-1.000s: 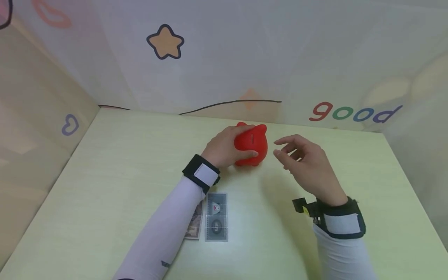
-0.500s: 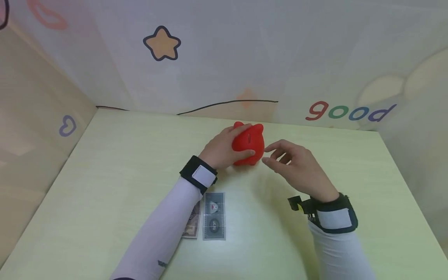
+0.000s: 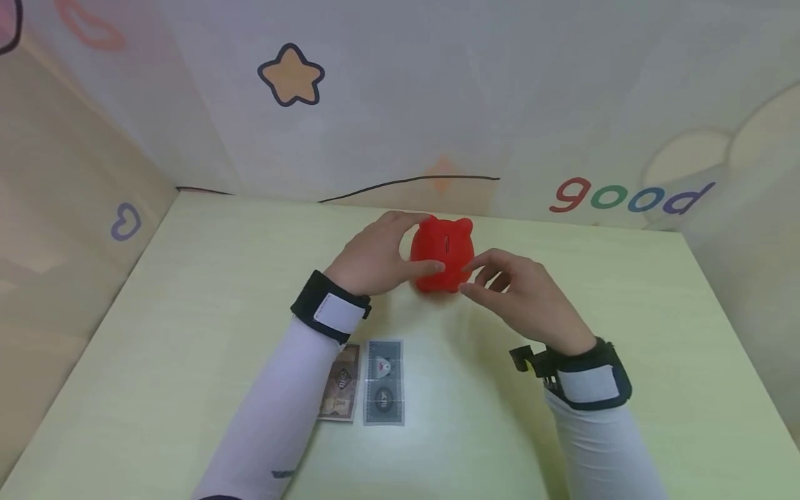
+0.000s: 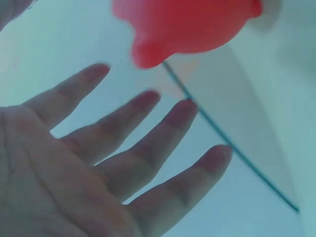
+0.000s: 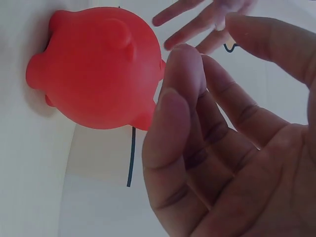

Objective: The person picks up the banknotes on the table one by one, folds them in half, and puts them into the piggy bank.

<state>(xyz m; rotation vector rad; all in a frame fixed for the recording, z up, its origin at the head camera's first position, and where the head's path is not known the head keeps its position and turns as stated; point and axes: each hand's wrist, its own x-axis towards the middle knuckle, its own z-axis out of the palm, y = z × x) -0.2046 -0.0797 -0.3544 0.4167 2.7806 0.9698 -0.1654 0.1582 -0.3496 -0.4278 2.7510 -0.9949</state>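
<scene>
A red piggy bank (image 3: pixel 432 244) with a slot in its top stands upright toward the back of the table. At its left is my left hand (image 3: pixel 375 258). In the left wrist view that hand's straight, spread fingers are apart from the piggy bank (image 4: pixel 192 27), with nothing in them. Close to the bank's right side is my right hand (image 3: pixel 528 295). Its fingers are loosely bent, and the right wrist view shows a gap between thumb and fingertips with nothing held, beside the piggy bank (image 5: pixel 94 69).
In front of the bank lie a grey-blue banknote (image 3: pixel 384 396) and a brown banknote (image 3: pixel 340 389), the latter partly hidden by the left forearm. A printed backdrop (image 3: pixel 400 104) rises behind the table (image 3: pixel 206 298) and at both sides.
My left hand has let go of the piggy bank and moved left, uncovering more of the brown banknote. My right hand has come left, up close to the bank.
</scene>
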